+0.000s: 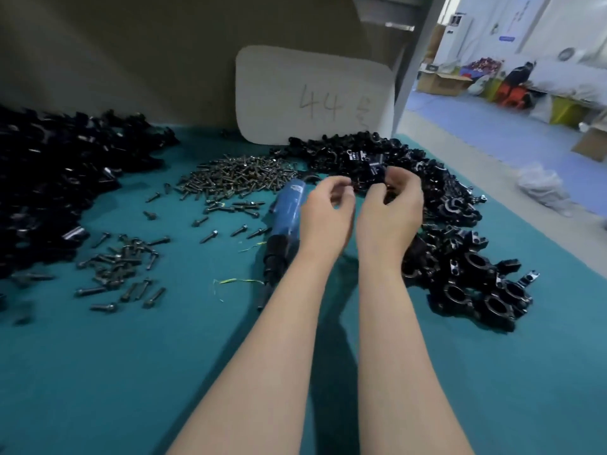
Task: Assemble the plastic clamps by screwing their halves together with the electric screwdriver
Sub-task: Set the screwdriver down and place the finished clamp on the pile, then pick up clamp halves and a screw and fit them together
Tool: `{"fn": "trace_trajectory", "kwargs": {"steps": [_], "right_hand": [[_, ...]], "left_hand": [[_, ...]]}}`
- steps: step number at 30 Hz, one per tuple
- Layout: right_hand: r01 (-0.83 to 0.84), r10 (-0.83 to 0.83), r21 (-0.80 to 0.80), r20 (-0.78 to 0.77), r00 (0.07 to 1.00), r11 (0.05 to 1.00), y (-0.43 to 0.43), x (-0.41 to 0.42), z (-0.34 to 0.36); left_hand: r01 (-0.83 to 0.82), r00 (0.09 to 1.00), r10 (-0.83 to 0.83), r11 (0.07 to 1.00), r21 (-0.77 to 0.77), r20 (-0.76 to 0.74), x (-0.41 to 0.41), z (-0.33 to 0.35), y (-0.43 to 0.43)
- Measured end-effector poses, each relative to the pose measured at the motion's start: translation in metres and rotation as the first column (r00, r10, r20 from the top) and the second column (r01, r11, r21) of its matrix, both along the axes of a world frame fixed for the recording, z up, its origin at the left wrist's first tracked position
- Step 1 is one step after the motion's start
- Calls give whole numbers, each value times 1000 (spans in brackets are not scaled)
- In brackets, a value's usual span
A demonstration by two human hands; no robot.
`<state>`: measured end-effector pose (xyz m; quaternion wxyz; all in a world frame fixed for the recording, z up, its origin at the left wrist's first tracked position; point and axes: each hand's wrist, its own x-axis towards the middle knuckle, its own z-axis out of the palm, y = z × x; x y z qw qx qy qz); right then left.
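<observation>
R hand point(392, 205) pinching black clamp half point(377, 169) over clamp pile point(437, 205); L hand point(326, 211) curled beside; screwdriver point(287, 218) lying on mat.

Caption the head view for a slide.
Both hands, left and right, work at the black clamp-half pile; the blue screwdriver lies idle beside screws.

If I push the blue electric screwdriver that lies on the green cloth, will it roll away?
The screwdriver has a round body, so it may roll a little sideways. The cloth looks soft and would likely slow it. Loose screws nearby could also block it.
</observation>
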<state>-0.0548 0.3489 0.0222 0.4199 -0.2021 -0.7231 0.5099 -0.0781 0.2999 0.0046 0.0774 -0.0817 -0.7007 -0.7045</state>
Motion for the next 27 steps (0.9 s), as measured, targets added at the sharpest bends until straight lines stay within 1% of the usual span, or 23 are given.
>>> {"fn": "trace_trajectory", "kwargs": {"steps": [1, 3, 5, 7, 9, 11, 12, 14, 16, 17, 18, 20, 21, 22, 24, 25, 27], "right_hand": [[-63, 62, -25, -34, 998, 998, -14, -5, 2], [-221, 219, -59, -43, 975, 973, -47, -15, 4], [-406, 408, -37, 35, 912, 913, -86, -25, 2], [-600, 587, 19, 180, 789, 800, -129, -32, -4], [-760, 702, 47, 350, 620, 648, -171, -35, -11], [-860, 732, 58, 498, 465, 507, -205, -37, -17], [-889, 712, 96, 562, 421, 449, -220, -39, -19], [-923, 637, 187, 677, 368, 335, -243, -44, -22], [-939, 583, 224, 739, 338, 260, -260, -47, -27], [-941, 595, 225, 730, 335, 253, -265, -48, -31], [-934, 625, 231, 696, 354, 271, -268, -49, -35], [-900, 654, 271, 620, 434, 341, -270, -52, -42], [-885, 642, 301, 609, 466, 356, -269, -54, -45], [-879, 616, 327, 627, 477, 347, -268, -56, -47], [-884, 565, 361, 680, 467, 297, -267, -58, -49], [-891, 571, 353, 684, 454, 286, -266, -59, -51], [-908, 660, 281, 624, 418, 310, -263, -57, -51]], "left_hand": [[-75, 997, 73, 994, 77, 24, -5, 5, -14], [-243, 970, 230, 945, 220, 83, -15, 13, -54], [-430, 903, 399, 852, 299, 161, -20, 17, -97], [-587, 810, 541, 729, 354, 228, -18, 18, -139], [-696, 715, 639, 615, 370, 283, -16, 16, -179], [-772, 629, 715, 525, 359, 305, -12, 12, -211], [-799, 591, 744, 489, 350, 311, -10, 8, -225], [-835, 534, 781, 426, 349, 323, -5, 3, -245], [-856, 494, 809, 390, 340, 317, -2, 1, -257], [-860, 484, 822, 383, 336, 302, -2, 2, -259], [-859, 482, 831, 385, 336, 279, -2, 1, -260], [-857, 488, 837, 404, 321, 248, -5, 1, -259], [-856, 495, 837, 422, 300, 234, -7, 1, -256], [-855, 502, 836, 441, 275, 221, -9, 1, -254], [-850, 516, 830, 465, 246, 214, -11, -1, -250], [-848, 520, 826, 467, 251, 220, -12, -2, -249], [-854, 509, 835, 458, 246, 212, -12, -3, -248]]}}
